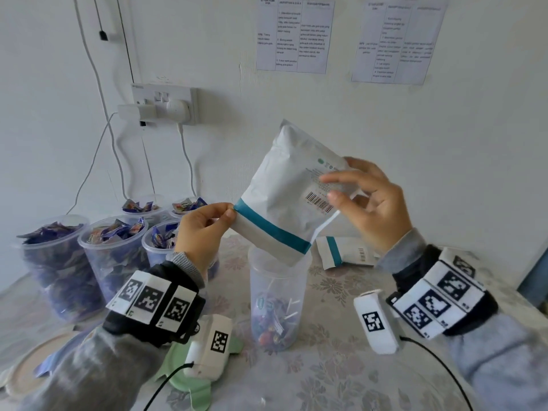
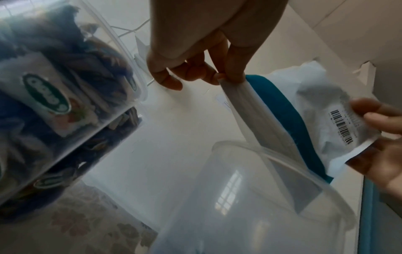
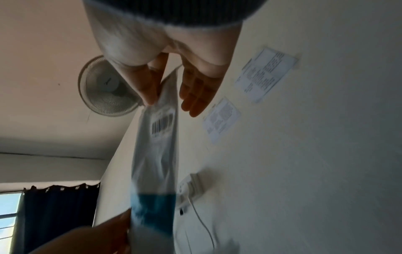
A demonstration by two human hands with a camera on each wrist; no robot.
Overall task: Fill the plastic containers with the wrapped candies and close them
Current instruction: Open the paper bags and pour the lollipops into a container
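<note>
The white plastic candy bag with a teal stripe (image 1: 292, 191) is held upside down, its mouth inside the rim of the tall clear plastic container (image 1: 277, 295), which stands on the flower-patterned table (image 1: 341, 366) with a few wrapped candies (image 1: 271, 330) at the bottom. The left hand (image 1: 203, 229) pinches the mouth corner; the right hand (image 1: 370, 203) grips the barcode edge between thumb and fingers. I would keep the mouth inside the rim and shake gently. The filled containers (image 1: 114, 256) stand near on the left; the right side is freer.

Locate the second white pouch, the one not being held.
In the head view the spare white pouch lies flat on the floral tablecloth, right of the open clear container and under the right hand.
</note>
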